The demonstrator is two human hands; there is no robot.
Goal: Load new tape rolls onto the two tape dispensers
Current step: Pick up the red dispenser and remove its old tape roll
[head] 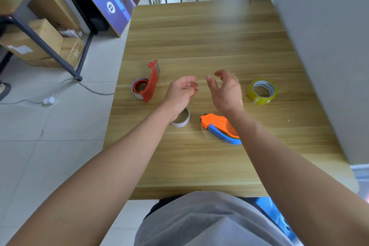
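Nearest, at about 5 o'clock from the hands, the orange plastic tape dispenser with a blue handle [220,129] lies flat on the light wooden table [199,46], partly under the right forearm; its hub looks bare, though part of it is hidden. Just left of it, at 6 o'clock under the left wrist, sits a spent white cardboard tape core [182,121], empty of tape. Above these, both hands hover off the table: the left hand [182,93] is loosely curled with its fingers drawn in, and whether it pinches anything I cannot tell; the right hand [225,90] is spread half open and holds nothing. At 3 o'clock, well apart from the right hand, the new roll of clear yellowish packing tape [262,91] lies flat. It should be light and rigid, with a slick outer wrap, so a grip across the rim or through the hollow centre looks surest. At 9 o'clock the red metal tape dispenser [148,84] rests on its side with 1 grey-edged roll seated on its hub.
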